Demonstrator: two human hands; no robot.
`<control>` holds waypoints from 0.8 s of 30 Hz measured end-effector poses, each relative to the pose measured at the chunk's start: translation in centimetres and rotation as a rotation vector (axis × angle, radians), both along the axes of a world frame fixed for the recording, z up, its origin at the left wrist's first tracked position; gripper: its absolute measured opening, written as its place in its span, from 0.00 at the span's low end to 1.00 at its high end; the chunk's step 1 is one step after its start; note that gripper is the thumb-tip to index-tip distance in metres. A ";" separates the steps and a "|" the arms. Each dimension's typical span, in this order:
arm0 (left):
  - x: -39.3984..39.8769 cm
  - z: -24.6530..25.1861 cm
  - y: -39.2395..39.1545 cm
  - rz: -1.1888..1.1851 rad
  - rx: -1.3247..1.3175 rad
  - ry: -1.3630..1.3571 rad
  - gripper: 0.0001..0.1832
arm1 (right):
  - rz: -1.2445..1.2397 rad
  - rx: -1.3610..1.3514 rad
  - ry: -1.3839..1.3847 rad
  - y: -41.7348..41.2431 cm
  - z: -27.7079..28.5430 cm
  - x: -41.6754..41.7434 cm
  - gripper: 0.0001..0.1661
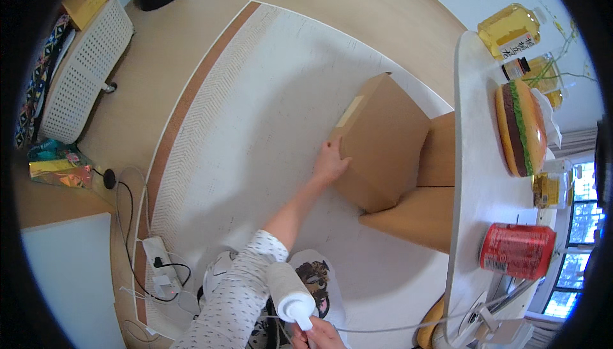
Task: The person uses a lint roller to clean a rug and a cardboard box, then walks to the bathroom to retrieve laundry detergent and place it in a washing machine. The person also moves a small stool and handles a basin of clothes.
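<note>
My left hand (332,161) grips the near left edge of a brown cardboard box (383,143), its thumb on the broad face and its fingers around the side. A pale strip of tape runs along the box's left side. Against that box, partly under the table, stands another piece of cardboard (412,217) with spread flaps; the tabletop hides the rest. At the bottom, close to my body, my right hand (318,335) holds the handle of a white lint roller (289,291), the roll pointing up and left.
A white table (471,157) on the right bears a red drink can (518,251), a burger-shaped object (521,129) and bottles (512,31). A power strip (162,268) with cables lies on the rug's (230,157) left edge. A perforated white chair (86,71) stands upper left.
</note>
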State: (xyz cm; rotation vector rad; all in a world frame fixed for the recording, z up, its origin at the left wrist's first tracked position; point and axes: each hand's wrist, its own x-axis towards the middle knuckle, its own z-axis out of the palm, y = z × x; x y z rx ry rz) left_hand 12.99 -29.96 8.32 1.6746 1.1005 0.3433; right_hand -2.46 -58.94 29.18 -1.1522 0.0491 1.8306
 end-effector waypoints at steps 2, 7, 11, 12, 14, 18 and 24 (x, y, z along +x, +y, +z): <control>2.2 0.6 -1.2 0.014 -0.076 0.016 0.40 | -0.043 0.081 -0.048 0.3 0.9 0.5 0.20; 5.5 0.2 -4.2 0.006 -0.073 -0.073 0.41 | -0.053 0.049 -0.015 1.1 0.7 1.0 0.22; 5.1 -0.7 -6.0 -0.072 0.053 -0.269 0.37 | -0.025 0.087 -0.143 1.4 0.6 1.4 0.23; 3.4 -2.0 -5.4 -0.048 0.135 -0.298 0.35 | -0.052 0.060 -0.142 2.4 1.6 1.7 0.21; -1.8 -1.5 -3.9 -0.108 0.089 -0.305 0.29 | 0.012 0.172 -0.345 4.8 4.0 2.0 0.24; -19.7 6.9 -2.5 -0.117 -0.064 -0.270 0.18 | 0.064 0.297 0.066 5.7 3.7 2.0 0.27; -38.8 23.3 -11.5 0.231 0.354 -0.088 0.13 | 0.078 0.363 1.003 5.9 3.8 -3.4 0.26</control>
